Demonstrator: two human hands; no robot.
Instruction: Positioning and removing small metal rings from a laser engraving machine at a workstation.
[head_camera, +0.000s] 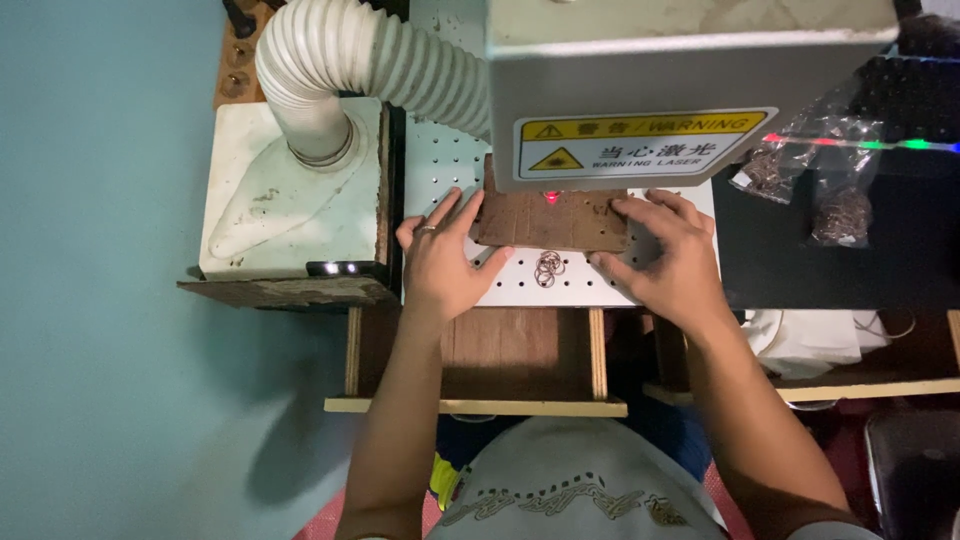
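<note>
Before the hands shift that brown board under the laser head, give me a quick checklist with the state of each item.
1. Left hand on the board: ok, fingers rest on its left edge.
2. Right hand on the board: ok, fingers lie on its right edge.
3. Board flat on the perforated plate: ok, as far as can be seen; its far part is hidden under the laser head.
4. Red dot on the board: ok, it falls near the far edge, between the hands.
5. Fingers away from the dot: ok, both hands are to the sides.
6. Loose rings off the board: ok, they lie on the plate in front of it.
</note>
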